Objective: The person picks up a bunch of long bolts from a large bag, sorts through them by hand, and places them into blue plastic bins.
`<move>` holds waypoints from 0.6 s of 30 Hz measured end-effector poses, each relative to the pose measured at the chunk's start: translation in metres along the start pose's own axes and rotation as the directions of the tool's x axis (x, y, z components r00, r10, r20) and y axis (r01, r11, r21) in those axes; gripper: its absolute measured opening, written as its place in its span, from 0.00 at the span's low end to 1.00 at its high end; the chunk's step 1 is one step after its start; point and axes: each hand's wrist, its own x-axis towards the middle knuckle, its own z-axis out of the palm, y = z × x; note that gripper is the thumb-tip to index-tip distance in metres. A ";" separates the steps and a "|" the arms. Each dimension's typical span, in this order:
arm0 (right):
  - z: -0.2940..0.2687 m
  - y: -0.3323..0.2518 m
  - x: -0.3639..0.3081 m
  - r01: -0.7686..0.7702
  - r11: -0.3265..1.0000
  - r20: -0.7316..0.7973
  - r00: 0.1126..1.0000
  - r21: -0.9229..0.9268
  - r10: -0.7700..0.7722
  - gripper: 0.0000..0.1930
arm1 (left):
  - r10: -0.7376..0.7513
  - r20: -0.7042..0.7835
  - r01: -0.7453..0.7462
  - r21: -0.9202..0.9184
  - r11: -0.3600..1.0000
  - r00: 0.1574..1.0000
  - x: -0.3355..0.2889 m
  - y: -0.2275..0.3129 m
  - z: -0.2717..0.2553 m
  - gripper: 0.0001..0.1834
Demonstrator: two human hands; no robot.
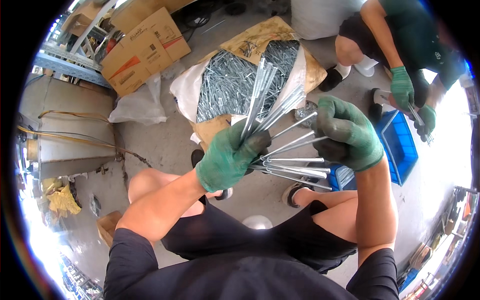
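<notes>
My left hand (226,159), in a green glove with dark palm coating, is closed round a fanned bundle of long thin metal rods (258,95). Some rods point up and away, while others spread to the right with their slightly thicker ends outward. My right hand (350,134), gloved the same way, has its fingers curled at the tips of the right-hand rods. One rod's end runs in at its fingertips, whose exact grip is partly hidden. Beyond my hands a large heap of similar rods (227,75) lies in an opened sack with white and brown sides (310,70).
A blue crate (404,147) stands at the right, and a smaller blue bin with rods (345,176) sits below my right hand. A co-worker (400,45) in green gloves handles rods at upper right. Cardboard boxes (142,60) and a metal cabinet (75,120) are left.
</notes>
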 end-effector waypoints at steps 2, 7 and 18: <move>0.004 -0.005 -0.001 -0.069 0.996 -0.145 0.988 -0.058 0.060 0.11 | 0.055 0.015 -0.056 0.077 0.995 0.998 0.001 -0.001 -0.001 0.18; -0.005 -0.001 0.009 -0.072 0.997 -0.258 0.963 0.029 0.077 0.08 | 0.015 0.060 -0.027 0.200 0.979 0.998 0.001 0.000 -0.007 0.18; 0.000 -0.005 0.002 -0.103 0.993 -0.317 0.945 -0.051 0.082 0.17 | -0.046 0.037 0.035 0.259 0.965 0.998 0.000 -0.003 -0.009 0.19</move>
